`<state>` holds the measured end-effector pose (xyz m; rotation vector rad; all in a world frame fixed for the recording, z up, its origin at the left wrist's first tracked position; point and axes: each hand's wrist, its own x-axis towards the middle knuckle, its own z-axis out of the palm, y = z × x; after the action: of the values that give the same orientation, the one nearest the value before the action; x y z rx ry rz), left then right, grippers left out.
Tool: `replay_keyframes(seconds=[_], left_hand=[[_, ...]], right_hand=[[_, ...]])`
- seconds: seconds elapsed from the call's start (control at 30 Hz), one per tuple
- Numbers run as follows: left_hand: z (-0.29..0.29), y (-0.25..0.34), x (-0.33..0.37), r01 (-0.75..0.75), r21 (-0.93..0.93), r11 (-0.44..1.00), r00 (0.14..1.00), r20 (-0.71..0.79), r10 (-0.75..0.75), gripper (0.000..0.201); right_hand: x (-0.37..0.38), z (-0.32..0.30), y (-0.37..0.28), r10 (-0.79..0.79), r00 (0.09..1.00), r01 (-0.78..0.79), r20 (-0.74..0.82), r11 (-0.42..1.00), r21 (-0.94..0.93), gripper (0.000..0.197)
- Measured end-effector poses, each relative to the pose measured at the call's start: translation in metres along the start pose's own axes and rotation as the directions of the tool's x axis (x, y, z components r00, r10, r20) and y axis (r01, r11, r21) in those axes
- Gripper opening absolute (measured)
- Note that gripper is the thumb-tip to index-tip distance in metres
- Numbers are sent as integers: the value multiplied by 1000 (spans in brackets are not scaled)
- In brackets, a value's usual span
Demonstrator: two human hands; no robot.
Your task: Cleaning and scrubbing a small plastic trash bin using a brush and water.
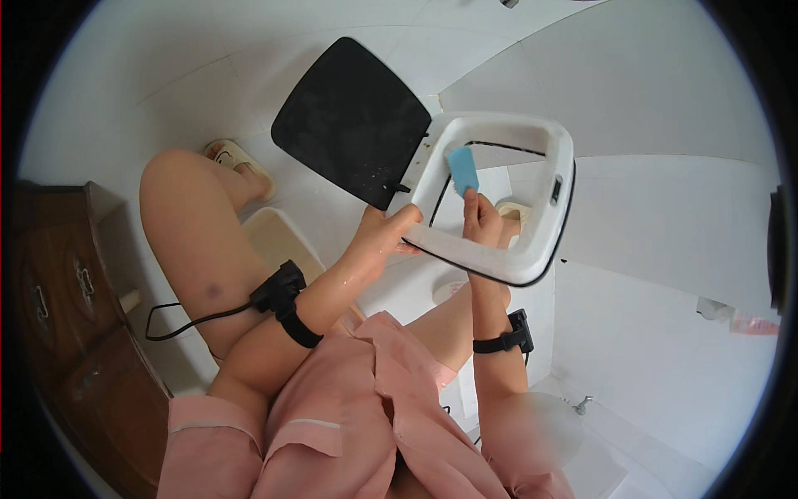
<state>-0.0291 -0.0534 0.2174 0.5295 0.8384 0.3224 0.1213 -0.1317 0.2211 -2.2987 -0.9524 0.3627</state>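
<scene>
A white bin lid frame [544, 133] with rounded corners is held up in front of me. Its black flap [353, 116] is swung open to the left, with a few water drops or specks near the hinge. My left hand [384, 237] grips the frame's near left corner, thumb on top and fingers partly hidden beneath. Inside the frame's opening, my right hand [482, 218] is closed on the end of a small light-blue scrubbing brush [463, 169]. The brush lies near the frame's left inner edge; I cannot tell whether it touches. My left forearm looks wet.
A dark wooden cabinet [83, 333] stands at the left. Between my legs is a cream plastic container or stool [278, 237], partly hidden. White tiled walls surround me. A metal tap [584, 405] is at the lower right. Black straps with a cable [195, 323] circle my forearms.
</scene>
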Motion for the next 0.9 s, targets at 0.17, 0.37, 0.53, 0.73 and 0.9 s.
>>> replay_keyframes(seconds=[0.17,0.37,0.53,0.73,0.9], left_hand=[[8,9,-9,-27,138,990,1000,-13,29,46],[5,5,-11,6,100,995,1000,-11,-5,46],[8,3,-14,-3,196,981,1000,18,0,48],[11,3,2,-44,114,992,997,-55,51,49],[-21,-2,52,-226,333,915,930,-204,304,48]], right_hand=[[11,-5,5,-181,969,195,-166,978,72,41],[5,-19,-17,-366,930,345,-35,902,-261,38],[23,-11,5,-123,979,111,-161,991,-82,41],[3,-7,127,265,962,-228,-57,904,362,40],[-1,-25,117,589,807,-495,49,628,600,26]])
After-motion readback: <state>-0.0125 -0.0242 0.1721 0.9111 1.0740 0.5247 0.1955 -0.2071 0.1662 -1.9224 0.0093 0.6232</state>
